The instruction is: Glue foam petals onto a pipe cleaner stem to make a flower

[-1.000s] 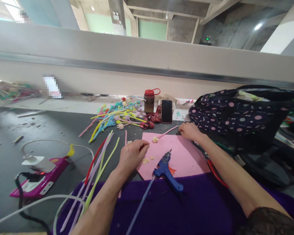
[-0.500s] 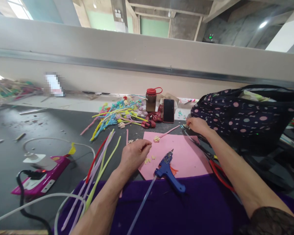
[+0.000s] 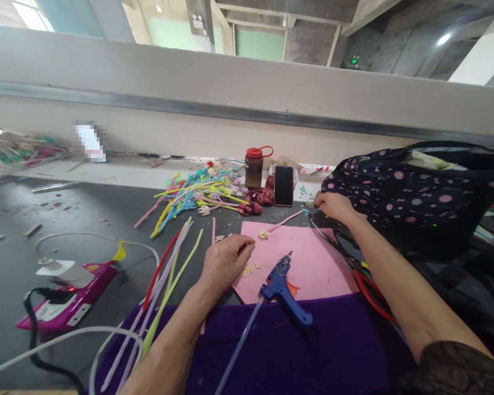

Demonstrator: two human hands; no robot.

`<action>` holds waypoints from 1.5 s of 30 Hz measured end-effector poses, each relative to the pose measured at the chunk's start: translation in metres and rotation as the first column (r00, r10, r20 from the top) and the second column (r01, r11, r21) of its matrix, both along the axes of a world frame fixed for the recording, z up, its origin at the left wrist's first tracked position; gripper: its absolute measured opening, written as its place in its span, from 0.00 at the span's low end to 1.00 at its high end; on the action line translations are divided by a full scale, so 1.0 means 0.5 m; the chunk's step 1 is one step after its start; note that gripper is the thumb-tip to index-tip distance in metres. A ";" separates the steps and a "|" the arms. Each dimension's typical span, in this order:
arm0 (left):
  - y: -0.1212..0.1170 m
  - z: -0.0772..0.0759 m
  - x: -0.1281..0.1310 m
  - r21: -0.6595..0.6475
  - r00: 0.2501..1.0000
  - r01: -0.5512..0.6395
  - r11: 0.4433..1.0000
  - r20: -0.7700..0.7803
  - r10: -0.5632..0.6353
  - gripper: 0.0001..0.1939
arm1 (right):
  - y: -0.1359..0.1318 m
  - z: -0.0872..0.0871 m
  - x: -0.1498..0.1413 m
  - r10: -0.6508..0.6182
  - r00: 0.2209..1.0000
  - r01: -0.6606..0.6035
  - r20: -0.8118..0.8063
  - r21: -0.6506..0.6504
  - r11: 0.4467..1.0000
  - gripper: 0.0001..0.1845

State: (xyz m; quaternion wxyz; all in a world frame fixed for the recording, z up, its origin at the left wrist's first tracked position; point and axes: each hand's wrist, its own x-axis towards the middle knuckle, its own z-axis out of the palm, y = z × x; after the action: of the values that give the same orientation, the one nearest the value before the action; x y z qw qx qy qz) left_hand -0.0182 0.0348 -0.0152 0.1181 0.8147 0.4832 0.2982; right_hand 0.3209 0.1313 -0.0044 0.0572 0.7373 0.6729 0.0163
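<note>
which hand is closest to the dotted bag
The right hand, at the left end of the dotted bag; the left hand is by the pink sheet.

left grip (image 3: 226,260): pinched closed | right grip (image 3: 337,207): palm-down | right arm (image 3: 399,280): outstretched

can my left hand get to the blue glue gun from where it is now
Probably yes: the left hand is just left of the glue gun, and only bare pink sheet and small pale pieces seem to lie between.
</note>
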 end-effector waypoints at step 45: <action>0.007 0.023 -0.041 0.011 0.908 -0.368 0.930 0.221 0.357 0.18 | -0.093 -0.015 -0.065 0.126 0.981 -0.098 -0.146 0.188 0.977 0.15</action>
State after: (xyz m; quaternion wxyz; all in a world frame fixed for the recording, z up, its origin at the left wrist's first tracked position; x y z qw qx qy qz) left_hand -0.0387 0.0386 -0.0036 0.0909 0.6765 0.6024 0.4138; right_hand 0.2883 0.0846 -0.0119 -0.0638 0.6991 0.7118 0.0219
